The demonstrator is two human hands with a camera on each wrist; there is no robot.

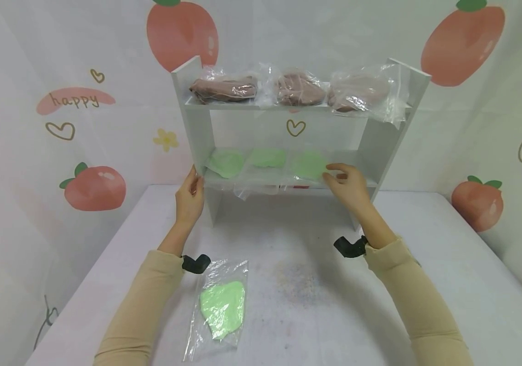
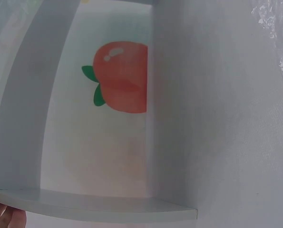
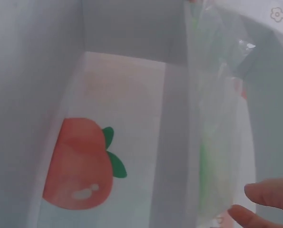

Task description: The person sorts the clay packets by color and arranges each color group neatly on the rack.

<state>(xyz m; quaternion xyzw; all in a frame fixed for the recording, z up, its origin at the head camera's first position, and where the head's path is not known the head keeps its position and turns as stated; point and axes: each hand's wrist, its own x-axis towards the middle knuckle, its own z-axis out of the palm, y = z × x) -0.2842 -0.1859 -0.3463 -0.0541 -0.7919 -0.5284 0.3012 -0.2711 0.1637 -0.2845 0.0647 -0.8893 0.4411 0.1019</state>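
A white two-tier shelf unit (image 1: 391, 147) stands on the table. Along its lower shelf lie three clear bags with flat, light green pieces inside: a left bag (image 1: 226, 163), a middle bag (image 1: 267, 157) and a right bag (image 1: 310, 165). At the right bag's right edge is my right hand (image 1: 350, 188), thumb and forefinger apart; the right wrist view shows the same gap beside the bag (image 3: 217, 166). My left hand (image 1: 190, 202) touches the unit's left side panel (image 1: 192, 112) from outside, near its front edge. Only some fingertips (image 2: 8, 217) show in the left wrist view.
Another clear bag with a green piece (image 1: 223, 310) lies on the table (image 1: 288, 315), near my left forearm. On the top shelf rest three clear bags of brown pieces: a left one (image 1: 226, 89), a middle one (image 1: 299, 89) and a right one (image 1: 359, 93). A fruit-patterned curtain (image 1: 119, 40) hangs behind.
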